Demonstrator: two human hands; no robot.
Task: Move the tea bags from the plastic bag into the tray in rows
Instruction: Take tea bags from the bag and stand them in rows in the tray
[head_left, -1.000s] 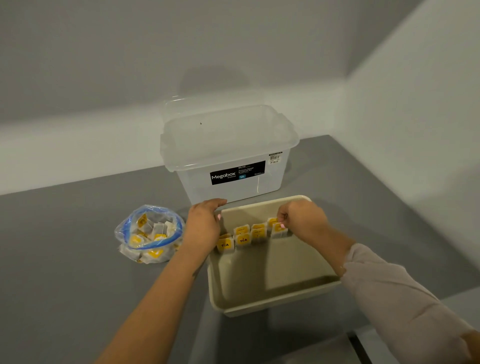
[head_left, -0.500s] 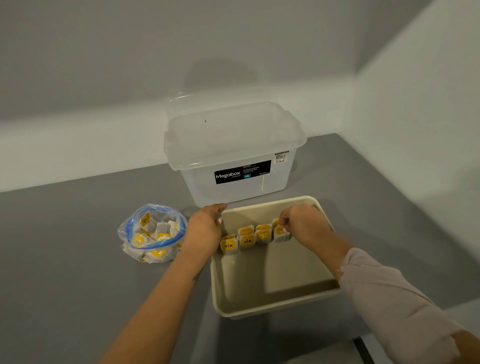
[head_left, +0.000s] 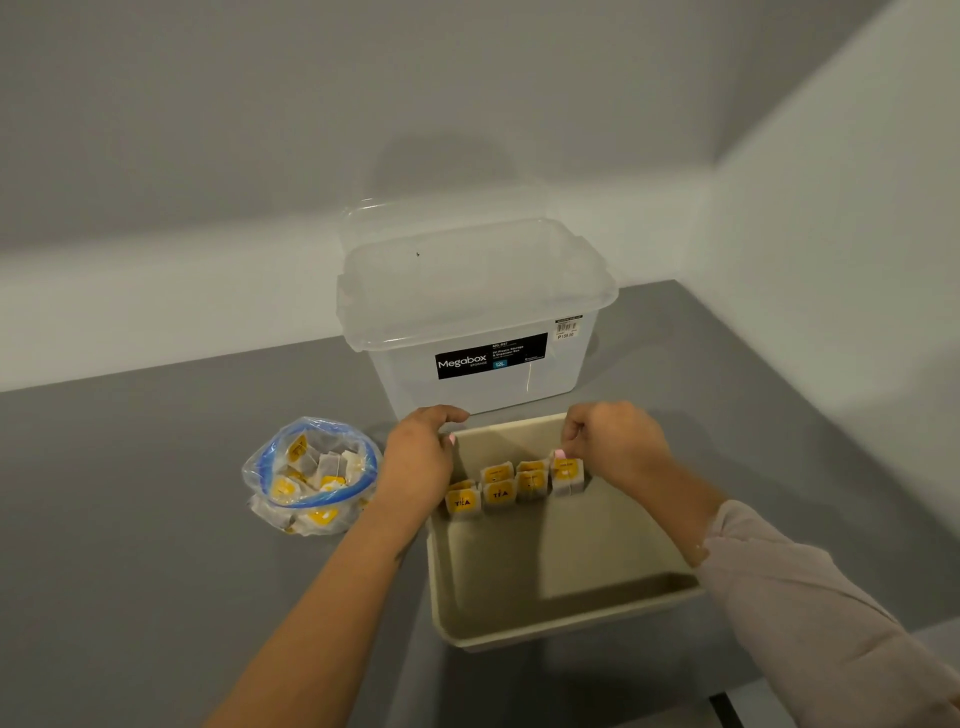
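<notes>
A beige tray (head_left: 550, 618) lies on the grey table. Several yellow-labelled tea bags (head_left: 498, 488) stand in rows near its far wall. My right hand (head_left: 618, 447) pinches the rightmost tea bag (head_left: 567, 475) in the front row with curled fingers. My left hand (head_left: 421, 457) grips the tray's far left corner, fingers curled over the rim. A clear plastic bag (head_left: 311, 475) with a blue zip rim sits left of the tray, open, with several more tea bags inside.
A clear Megabox storage box (head_left: 478, 322) with its lid on stands just behind the tray. Grey walls meet in a corner at the back right. The table's front edge (head_left: 727, 701) shows at the lower right.
My right hand has set its tea bag lower at the right end of the row. My left hand stays on the tray corner. The view has shifted slightly.
</notes>
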